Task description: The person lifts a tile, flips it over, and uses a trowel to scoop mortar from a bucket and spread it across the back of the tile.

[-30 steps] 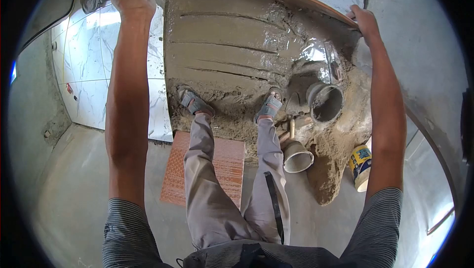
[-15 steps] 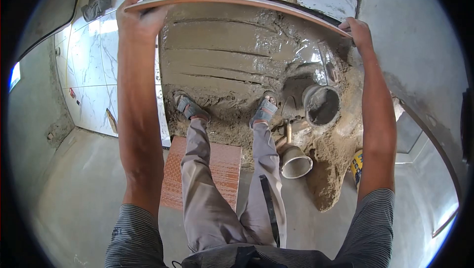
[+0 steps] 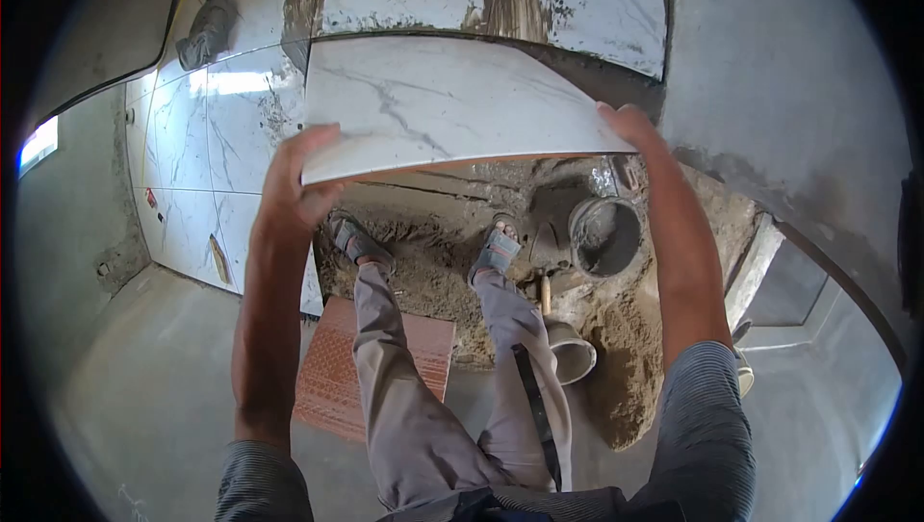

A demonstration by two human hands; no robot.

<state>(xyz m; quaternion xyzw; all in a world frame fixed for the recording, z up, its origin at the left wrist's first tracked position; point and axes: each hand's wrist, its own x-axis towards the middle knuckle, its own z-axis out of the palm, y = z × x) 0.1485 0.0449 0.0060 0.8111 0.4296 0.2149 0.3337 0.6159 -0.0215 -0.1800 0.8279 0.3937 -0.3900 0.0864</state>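
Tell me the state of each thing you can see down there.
White tile: tilted, near edge raised
Left hand: gripping the white tile
Right hand: gripping the white tile
Mortar bed: grooved, partly covered
Large bucket: holding grey mix
Small bucket: uncovered
Orange tile: patterned side up
Cloth: crumpled on laid tiles

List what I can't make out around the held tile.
- Most of the wet mortar: head view, covered by the held tile.
- Whether the tile's far underside touches mortar: head view, its face hides it.
- Part of the orange panel: head view, behind a leg.
- Red item: head view, too small.
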